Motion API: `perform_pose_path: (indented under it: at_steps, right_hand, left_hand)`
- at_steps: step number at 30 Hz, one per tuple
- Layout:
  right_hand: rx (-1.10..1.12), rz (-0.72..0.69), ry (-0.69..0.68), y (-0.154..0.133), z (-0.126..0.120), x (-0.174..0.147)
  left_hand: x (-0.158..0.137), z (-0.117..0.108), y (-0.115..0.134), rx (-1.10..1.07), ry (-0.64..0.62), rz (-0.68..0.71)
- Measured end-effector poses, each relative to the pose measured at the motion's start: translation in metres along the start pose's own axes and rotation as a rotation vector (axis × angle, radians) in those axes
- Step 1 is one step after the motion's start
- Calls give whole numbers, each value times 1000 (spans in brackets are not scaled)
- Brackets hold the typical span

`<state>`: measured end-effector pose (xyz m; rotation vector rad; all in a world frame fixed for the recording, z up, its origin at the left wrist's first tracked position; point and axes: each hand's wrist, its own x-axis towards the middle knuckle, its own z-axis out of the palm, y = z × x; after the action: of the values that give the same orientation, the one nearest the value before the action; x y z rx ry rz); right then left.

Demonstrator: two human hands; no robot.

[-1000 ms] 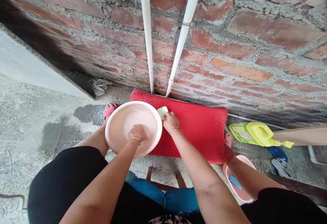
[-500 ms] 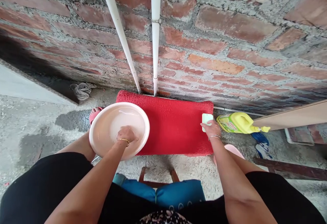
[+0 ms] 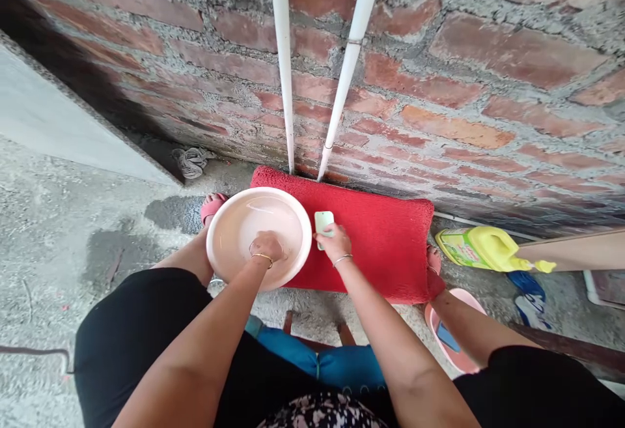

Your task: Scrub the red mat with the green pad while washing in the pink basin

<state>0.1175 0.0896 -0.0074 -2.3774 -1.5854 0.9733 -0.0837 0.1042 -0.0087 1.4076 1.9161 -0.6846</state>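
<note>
A wide pale pink basin (image 3: 215,252) with cloudy water stands on the left part of a red mat (image 3: 385,245). My left hand (image 3: 267,245) is lowered into that water; the water and the hand's own back hide its fingers, and whether anything is in them does not show. Just right of the basin's rim, my right hand (image 3: 336,242) grips a pale green phone case (image 3: 323,221) by its lower part, thumb and fingers closed around it, above the mat.
A yellow jug (image 3: 483,247) lies to the right by the brick wall. A pink tub (image 3: 469,298) with a blue flat thing (image 3: 446,337) inside stands beside my right leg. Two white pipes (image 3: 336,102) rise behind the mat. A grey rag (image 3: 191,162) lies at the left.
My right hand has carried the phone case left, from the mat's right end to beside the basin. My left hand stays in the water. The view has shifted.
</note>
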Motion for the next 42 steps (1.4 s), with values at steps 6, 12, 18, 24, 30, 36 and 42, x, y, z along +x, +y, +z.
perform_pose_path:
  at_steps: [6,12,18,24,30,36,42]
  right_hand:
    - [-184,-182,-59,-14,11,-2]
    - [-182,32,110,73,-32,7]
    - [-157,352,307,209,-111,1]
    - [-119,441,391,216,-132,-18]
    - [-12,149,175,89,-46,-33]
    - [-53,23,-25,4,16,-37]
    - [-243,-127,-91,1,16,-33]
  left_hand:
    - [3,2,-1,-3,-9,6]
    - [8,5,-2,33,9,-2]
    - [8,3,-1,63,3,13]
    - [9,5,-2,31,27,35]
    - [8,6,-2,-5,24,10]
    - [7,5,-1,-12,11,11]
    - [6,4,-1,-5,14,-18]
